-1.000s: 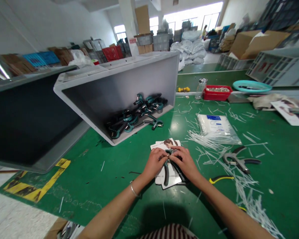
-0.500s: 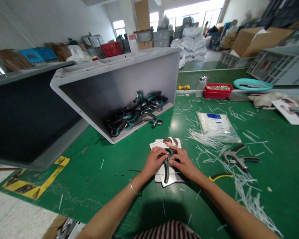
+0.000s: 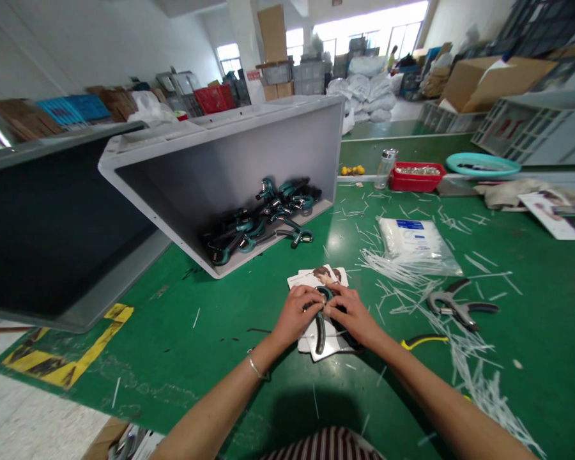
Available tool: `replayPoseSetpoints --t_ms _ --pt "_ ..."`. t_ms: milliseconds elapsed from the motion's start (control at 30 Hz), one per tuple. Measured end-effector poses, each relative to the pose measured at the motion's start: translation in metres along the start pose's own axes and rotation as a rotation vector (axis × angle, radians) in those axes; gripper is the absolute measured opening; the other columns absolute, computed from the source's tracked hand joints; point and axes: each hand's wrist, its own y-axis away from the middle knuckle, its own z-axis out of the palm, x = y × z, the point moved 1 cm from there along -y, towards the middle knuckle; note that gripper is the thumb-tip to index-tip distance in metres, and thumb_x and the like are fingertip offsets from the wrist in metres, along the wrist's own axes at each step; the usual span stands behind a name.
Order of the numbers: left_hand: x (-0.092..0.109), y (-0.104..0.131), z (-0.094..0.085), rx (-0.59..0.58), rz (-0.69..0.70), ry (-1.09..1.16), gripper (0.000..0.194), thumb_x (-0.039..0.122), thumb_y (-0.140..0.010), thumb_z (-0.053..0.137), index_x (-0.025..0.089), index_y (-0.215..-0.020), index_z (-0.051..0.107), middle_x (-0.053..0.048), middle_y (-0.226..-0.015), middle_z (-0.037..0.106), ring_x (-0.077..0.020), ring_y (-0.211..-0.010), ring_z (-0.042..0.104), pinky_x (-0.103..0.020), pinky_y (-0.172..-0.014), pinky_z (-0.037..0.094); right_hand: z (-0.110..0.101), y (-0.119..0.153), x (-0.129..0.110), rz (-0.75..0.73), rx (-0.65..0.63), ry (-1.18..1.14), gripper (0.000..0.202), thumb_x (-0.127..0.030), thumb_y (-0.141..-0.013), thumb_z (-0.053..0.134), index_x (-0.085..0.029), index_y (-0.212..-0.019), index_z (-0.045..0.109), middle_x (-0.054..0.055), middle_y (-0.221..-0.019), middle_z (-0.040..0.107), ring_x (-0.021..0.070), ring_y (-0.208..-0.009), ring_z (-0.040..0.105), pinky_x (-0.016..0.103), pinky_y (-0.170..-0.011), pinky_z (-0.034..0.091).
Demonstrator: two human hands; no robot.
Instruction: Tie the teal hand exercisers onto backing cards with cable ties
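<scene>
Teal-and-black pliers (image 3: 321, 332) lie on a small stack of printed cards (image 3: 319, 349) in front of me, their dark handles pointing towards me. My left hand (image 3: 303, 310) pinches at the teal head from the left, fingers closed. From the right, my right hand (image 3: 347, 310) is closed on the same head, fingertips almost meeting the left ones. A thin pale strand, like a cable tie, crosses the card beside the handles. Exactly what sits between the fingertips is too small to make out.
A tilted grey crate (image 3: 220, 153) holds several similar pliers (image 3: 249, 233). White cable ties (image 3: 388, 265) lie scattered at the right, by their plastic bag (image 3: 414, 239). Grey pliers (image 3: 455, 303) and a yellow-handled tool (image 3: 424, 342) lie near my right forearm. A red tray (image 3: 416, 177) stands behind.
The view has shifted very slightly. Both hands stay at the pliers' head, with only small finger movement; the pliers and cards keep their place.
</scene>
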Motion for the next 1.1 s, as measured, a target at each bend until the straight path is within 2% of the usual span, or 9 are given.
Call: replayPoseSetpoints --t_ms 167,300,433,633,767,833,900,1000,1100 --pt "0.004 -0.006 -0.009 -0.090 -0.043 0.043 0.013 0.030 -0.089 0.063 0.021 -0.089 0.071 -0.004 -0.096 0.070 -0.0199 -0.097 0.060 -0.036 -0.094 0.040 0.002 -0.001 0.000 0.024 0.043 -0.028 0.018 -0.034 -0.090 0.059 -0.022 -0.081 0.069 0.008 -0.129 0.061 0.0288 -0.126 0.047 0.049 -0.105 0.031" --pt "0.019 -0.012 -0.010 0.002 -0.079 -0.021 0.013 0.028 -0.087 0.064 0.020 -0.078 0.066 -0.002 -0.082 0.068 -0.0196 -0.088 0.059 -0.034 -0.085 0.042 0.006 -0.002 0.005 -0.011 0.077 -0.011 0.015 -0.024 -0.088 0.058 -0.023 -0.101 0.065 0.007 -0.125 0.062 0.0263 -0.122 0.048 0.048 -0.105 0.033" --pt "0.038 0.005 0.005 0.047 0.086 -0.219 0.013 0.024 -0.092 0.055 0.019 -0.082 0.064 -0.003 -0.088 0.066 -0.0202 -0.093 0.056 -0.038 -0.093 0.040 0.010 -0.008 0.009 0.016 0.166 -0.025 0.027 -0.019 -0.085 0.054 -0.023 -0.111 0.060 0.008 -0.121 0.063 0.0259 -0.115 0.052 0.046 -0.100 0.037" --pt "0.039 0.043 0.036 -0.191 0.310 -0.603 0.019 0.013 -0.092 0.045 0.016 -0.085 0.062 -0.009 -0.090 0.063 -0.0247 -0.093 0.052 -0.042 -0.087 0.043 0.016 -0.014 0.005 -0.039 0.196 -0.008 0.022 -0.018 -0.083 0.055 -0.022 -0.103 0.061 0.009 -0.124 0.062 0.0263 -0.120 0.051 0.047 -0.102 0.033" --pt "0.047 0.050 0.021 -0.112 0.196 -0.601 0.016 0.026 -0.094 0.050 0.017 -0.104 0.060 -0.010 -0.109 0.061 -0.0266 -0.106 0.052 -0.045 -0.095 0.042 -0.001 -0.002 -0.009 -0.047 0.151 0.005 0.015 -0.024 -0.092 0.050 -0.022 -0.098 0.063 0.007 -0.116 0.065 0.0248 -0.113 0.053 0.044 -0.098 0.036" --pt "0.051 0.055 0.007 -0.003 0.068 -0.636 0.034 0.041 -0.091 0.057 0.016 -0.113 0.056 -0.014 -0.116 0.059 -0.0298 -0.109 0.052 -0.049 -0.095 0.041 -0.013 0.011 -0.021 -0.088 0.041 0.071 0.017 -0.026 -0.096 0.047 -0.022 -0.098 0.063 0.006 -0.105 0.067 0.0228 -0.103 0.055 0.040 -0.092 0.039" --pt "0.052 0.061 -0.002 0.015 -0.059 -0.687 0.047 0.053 -0.085 0.061 0.015 -0.111 0.056 -0.014 -0.108 0.061 -0.0311 -0.101 0.055 -0.050 -0.089 0.043 -0.021 0.023 -0.035 -0.162 -0.100 0.234 0.019 -0.028 -0.098 0.047 -0.021 -0.094 0.064 0.006 -0.093 0.068 0.0224 -0.094 0.054 0.038 -0.088 0.038" --pt "0.049 0.069 -0.003 -0.084 -0.134 -0.676 0.032 0.046 -0.086 0.062 0.016 -0.096 0.058 -0.009 -0.090 0.061 -0.0269 -0.088 0.057 -0.044 -0.081 0.046 -0.022 0.035 -0.050 -0.247 -0.226 0.503 0.016 -0.027 -0.095 0.053 -0.019 -0.090 0.065 0.009 -0.087 0.066 0.0244 -0.091 0.051 0.039 -0.084 0.036" --pt "0.044 0.070 0.000 -0.097 -0.146 -0.586 0.014 0.032 -0.088 0.059 0.018 -0.089 0.058 -0.007 -0.087 0.061 -0.0241 -0.087 0.058 -0.040 -0.082 0.047 -0.015 0.036 -0.051 -0.253 -0.248 0.548 0.013 -0.020 -0.094 0.052 -0.018 -0.094 0.065 0.009 -0.090 0.065 0.0244 -0.091 0.050 0.037 -0.081 0.037"
